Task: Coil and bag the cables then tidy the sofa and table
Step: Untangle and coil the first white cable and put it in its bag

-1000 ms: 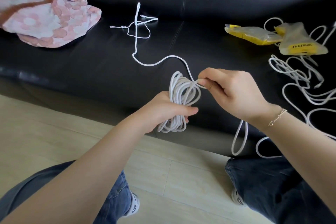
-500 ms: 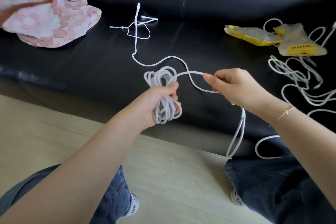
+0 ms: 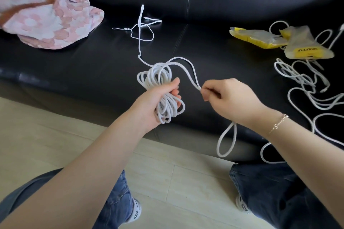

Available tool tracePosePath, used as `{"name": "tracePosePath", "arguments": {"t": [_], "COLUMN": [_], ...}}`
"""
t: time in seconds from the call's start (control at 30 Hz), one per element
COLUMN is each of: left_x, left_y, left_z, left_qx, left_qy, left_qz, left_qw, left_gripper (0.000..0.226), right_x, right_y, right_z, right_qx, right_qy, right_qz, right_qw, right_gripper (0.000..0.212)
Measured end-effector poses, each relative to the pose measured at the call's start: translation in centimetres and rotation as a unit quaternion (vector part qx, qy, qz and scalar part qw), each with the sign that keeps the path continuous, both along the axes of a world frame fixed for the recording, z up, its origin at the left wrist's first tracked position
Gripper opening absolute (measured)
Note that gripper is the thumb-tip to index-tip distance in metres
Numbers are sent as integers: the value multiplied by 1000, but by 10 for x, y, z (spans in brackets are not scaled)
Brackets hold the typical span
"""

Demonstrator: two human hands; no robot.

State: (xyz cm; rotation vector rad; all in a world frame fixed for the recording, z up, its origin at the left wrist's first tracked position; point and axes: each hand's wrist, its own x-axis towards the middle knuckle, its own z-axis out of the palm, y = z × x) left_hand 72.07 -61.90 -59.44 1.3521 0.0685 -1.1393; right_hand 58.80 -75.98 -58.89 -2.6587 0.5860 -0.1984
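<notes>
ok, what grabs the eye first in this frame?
Centre frame, the left hand grips a white coil while the right hand pinches a strand leading off it. Behind lies a black sofa, with a pink bag at its left and loose cables beside yellow packets at its right.

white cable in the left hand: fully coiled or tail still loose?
Partly coiled. The left hand grips a bundle of loops; the right hand pinches a strand, and a tail trails across the sofa.

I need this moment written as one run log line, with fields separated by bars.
step: coiling | left hand: grips white cable coil | right hand: pinches free strand | bags: on sofa, unused
</notes>
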Motion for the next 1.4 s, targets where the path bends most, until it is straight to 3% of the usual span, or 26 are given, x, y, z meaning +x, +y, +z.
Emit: {"name": "tracePosePath", "arguments": {"t": [0.2, 0.33, 0.47, 0.6, 0.73, 0.93, 1.03, 1.13, 1.27, 1.33, 1.4], "left_x": [-5, -7, -5, 2, 9, 25, 25, 22, 16, 13, 11], "left_y": [-1, -3, -5, -5, -2, 6, 6, 4, 2, 2, 1], "left_z": [1, 1, 3, 5, 8, 11, 11, 13, 15, 15, 15], "left_qx": [24, 28, 7, -40, -61, -32, -50, -66, -78, -88, -101], "left_qy": [-53, -74, -63, -21, 32, -6, 13, 16, 7, 21, 36], "left_qz": [-90, -114, -72, -6, 90, 131, 137, 127, 108, 110, 113], "left_qw": [994, 990, 995, 999, 994, 991, 989, 990, 991, 990, 988], "left_gripper": [43, 31, 20, 19, 17, 24, 17, 14, 17, 19, 19], "right_x": [6, 7, 7, 3, -4, -6, -2, -1, 0, 5, 12], "right_y": [6, 7, 6, -4, -11, -27, -37, -43, -36, -22, -7], "right_z": [-1, -3, -3, -4, -2, 1, 0, -5, -4, -1, -1], "right_qx": [26, 45, 73, 42, 19, 2, -51, -23, 101, 187, 300], "right_qy": [43, 66, 70, 159, 221, 266, 257, 208, 61, -17, -40], "right_qz": [30, 53, 79, 88, 85, 32, -53, -101, -77, -68, -46], "right_qw": [998, 995, 992, 982, 971, 963, 964, 973, 990, 980, 952], "right_gripper": [25, 26, 27, 31, 54, 52, 42, 26, 51, 50, 41]}}
